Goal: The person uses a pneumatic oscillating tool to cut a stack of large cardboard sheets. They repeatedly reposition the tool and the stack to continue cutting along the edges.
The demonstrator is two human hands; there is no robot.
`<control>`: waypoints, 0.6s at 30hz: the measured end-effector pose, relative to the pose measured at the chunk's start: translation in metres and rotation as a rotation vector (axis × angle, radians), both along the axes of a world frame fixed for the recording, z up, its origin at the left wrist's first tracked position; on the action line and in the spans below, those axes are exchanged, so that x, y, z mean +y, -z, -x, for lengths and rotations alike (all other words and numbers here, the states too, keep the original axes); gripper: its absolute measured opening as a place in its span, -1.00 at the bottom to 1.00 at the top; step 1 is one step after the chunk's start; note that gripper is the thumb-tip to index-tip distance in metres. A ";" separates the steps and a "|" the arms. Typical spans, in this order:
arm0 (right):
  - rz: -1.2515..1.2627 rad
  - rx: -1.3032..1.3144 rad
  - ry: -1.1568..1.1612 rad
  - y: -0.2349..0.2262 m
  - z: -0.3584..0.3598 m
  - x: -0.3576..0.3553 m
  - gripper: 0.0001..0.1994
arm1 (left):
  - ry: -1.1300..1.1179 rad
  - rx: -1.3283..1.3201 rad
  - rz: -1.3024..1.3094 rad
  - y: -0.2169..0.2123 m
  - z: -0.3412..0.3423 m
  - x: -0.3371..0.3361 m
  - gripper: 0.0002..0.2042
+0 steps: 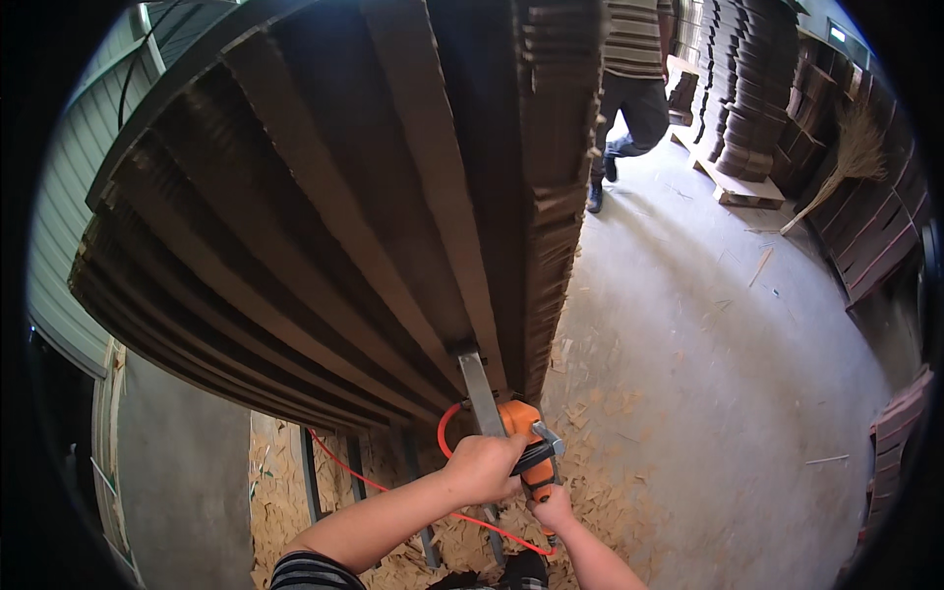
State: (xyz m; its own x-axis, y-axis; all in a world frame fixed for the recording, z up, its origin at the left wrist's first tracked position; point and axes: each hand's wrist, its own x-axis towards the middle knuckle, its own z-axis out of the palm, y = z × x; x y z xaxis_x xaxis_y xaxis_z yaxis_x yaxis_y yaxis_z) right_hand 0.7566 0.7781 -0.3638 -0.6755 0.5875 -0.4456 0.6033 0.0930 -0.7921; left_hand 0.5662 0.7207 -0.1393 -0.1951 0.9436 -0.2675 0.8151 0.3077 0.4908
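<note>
My left hand (482, 471) is closed on the black side handle of an orange handheld power tool (517, 417). My right hand (554, 507) wraps round the tool's rear grip. A red hose (444, 430) loops beside the tool and runs below my left forearm. The tool's front end is against or just under a tall stack of brown cardboard sheets (344, 197), and I cannot tell whether it touches. Next to the tool, a flat grey metal bar (477, 385) juts out from the stack's lower edge.
Torn cardboard scraps (600, 462) litter the floor beneath the stack, around several metal bars (356, 462). Another person (634, 88) stands beyond the stack. At the back right are a loaded wooden pallet (737, 189), a straw broom (851, 157) and more cardboard piles (885, 236).
</note>
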 end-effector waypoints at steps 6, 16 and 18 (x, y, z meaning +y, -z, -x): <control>0.075 -0.057 0.012 0.056 -0.003 -0.002 -0.81 | -0.035 -0.029 0.058 0.063 0.003 0.004 -0.60; 0.011 -0.103 -0.011 0.133 -0.006 0.006 -0.77 | -0.066 -0.074 0.090 0.145 0.009 0.013 -0.64; 0.035 -0.116 0.012 0.138 -0.004 0.009 -0.76 | -0.061 -0.082 0.085 0.159 0.010 0.016 -0.67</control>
